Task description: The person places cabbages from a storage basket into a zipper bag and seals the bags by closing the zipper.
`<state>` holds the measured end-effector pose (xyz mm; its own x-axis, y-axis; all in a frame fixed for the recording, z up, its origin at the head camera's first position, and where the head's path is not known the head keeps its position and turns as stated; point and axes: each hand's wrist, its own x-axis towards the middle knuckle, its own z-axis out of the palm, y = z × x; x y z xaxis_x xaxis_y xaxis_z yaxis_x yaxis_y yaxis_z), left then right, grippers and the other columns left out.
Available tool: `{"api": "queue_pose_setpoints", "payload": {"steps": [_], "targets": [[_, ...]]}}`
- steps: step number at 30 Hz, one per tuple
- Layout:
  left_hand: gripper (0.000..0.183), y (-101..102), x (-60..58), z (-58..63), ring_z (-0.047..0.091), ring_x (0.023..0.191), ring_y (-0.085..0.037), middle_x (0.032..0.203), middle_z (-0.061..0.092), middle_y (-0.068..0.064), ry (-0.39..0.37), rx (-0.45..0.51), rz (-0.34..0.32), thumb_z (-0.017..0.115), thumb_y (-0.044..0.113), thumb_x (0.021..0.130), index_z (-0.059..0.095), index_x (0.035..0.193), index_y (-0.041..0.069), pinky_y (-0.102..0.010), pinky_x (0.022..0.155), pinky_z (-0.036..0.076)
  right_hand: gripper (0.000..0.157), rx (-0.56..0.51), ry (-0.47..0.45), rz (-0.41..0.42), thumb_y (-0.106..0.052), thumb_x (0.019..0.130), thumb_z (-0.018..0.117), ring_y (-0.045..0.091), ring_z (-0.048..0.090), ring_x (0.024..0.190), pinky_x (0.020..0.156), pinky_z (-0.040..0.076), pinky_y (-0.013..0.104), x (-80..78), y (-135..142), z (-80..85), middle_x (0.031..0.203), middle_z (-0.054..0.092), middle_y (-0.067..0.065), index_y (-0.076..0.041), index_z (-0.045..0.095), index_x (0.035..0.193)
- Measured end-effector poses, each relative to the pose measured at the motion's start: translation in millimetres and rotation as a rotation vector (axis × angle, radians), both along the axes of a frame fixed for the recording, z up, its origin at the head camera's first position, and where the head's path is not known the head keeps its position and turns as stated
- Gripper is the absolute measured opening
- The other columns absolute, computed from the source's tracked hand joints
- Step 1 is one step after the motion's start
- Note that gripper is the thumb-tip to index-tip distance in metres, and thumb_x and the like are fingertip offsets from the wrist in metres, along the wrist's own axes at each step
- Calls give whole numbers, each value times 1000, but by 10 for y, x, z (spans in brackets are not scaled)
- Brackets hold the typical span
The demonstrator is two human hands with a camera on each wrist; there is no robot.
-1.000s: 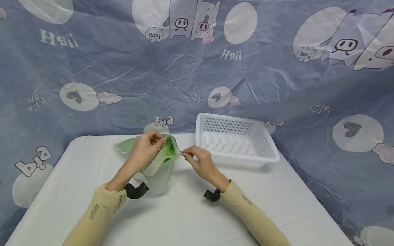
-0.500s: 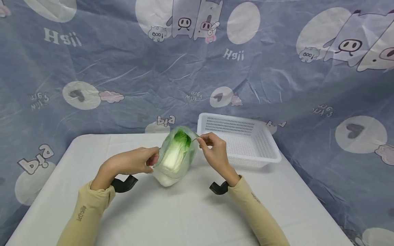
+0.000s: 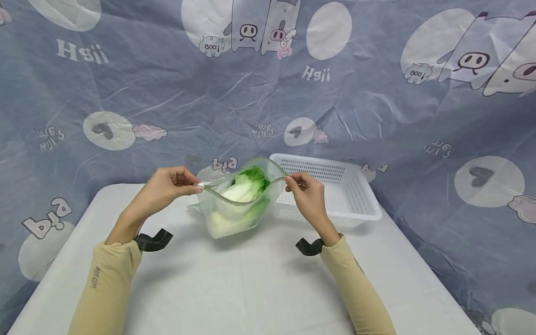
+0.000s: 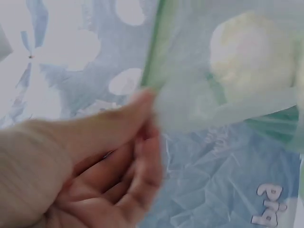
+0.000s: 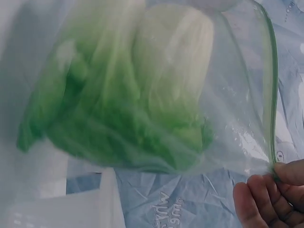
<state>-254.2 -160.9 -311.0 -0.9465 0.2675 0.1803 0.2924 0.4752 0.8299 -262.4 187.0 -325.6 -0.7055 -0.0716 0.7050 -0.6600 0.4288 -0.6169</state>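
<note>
A translucent zip bag (image 3: 236, 203) with a green zip edge is held up over the table, its mouth gaping between my hands. Inside sit Chinese cabbages (image 3: 247, 184); the right wrist view shows two side by side through the film, leafy cabbage (image 5: 161, 95) tops downward in that view. My left hand (image 3: 167, 186) pinches the left end of the bag's mouth, beside a small white zip slider (image 3: 201, 185). With thumb and fingertips my right hand (image 3: 307, 193) pinches the opposite end. In the left wrist view the left hand (image 4: 104, 161) is blurred.
A white perforated plastic basket (image 3: 356, 216) stands at the back right of the white-covered table (image 3: 234, 288), just behind my right hand. Behind the table hangs a blue-grey patterned cloth (image 3: 209, 107). Black wrist mounts (image 3: 155, 241) stick out from both wrists.
The bag has swung from lying slanted at the left to hanging raised between both hands. My left hand moved left and up, my right hand right and up, spreading the mouth.
</note>
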Motion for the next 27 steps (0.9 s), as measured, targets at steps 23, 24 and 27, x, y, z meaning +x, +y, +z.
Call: {"api": "queue_pose_setpoints", "payload": {"steps": [23, 24, 27], "targets": [[18, 352, 227, 79, 68, 77, -11, 86, 74, 0, 287, 209, 158, 76, 29, 83, 74, 91, 13, -20, 69, 50, 20, 300, -47, 74, -20, 94, 63, 16, 67, 95, 87, 54, 33, -168, 57, -132, 106, 69, 2, -11, 70, 111], [16, 394, 244, 74, 68, 77, -10, 86, 74, 0, 297, 192, 155, 76, 29, 84, 74, 90, 15, -21, 67, 50, 20, 302, -6, 95, -19, 94, 64, 16, 66, 96, 87, 54, 33, -120, 8, -74, 107, 69, 2, -10, 69, 111], [10, 521, 307, 67, 67, 79, -8, 87, 74, 4, 320, 137, 142, 74, 28, 85, 74, 90, 19, -23, 67, 49, 23, 358, 65, 194, -22, 91, 67, 13, 65, 101, 91, 52, 30, 34, -181, 132, 108, 69, 1, -11, 69, 112]]}}
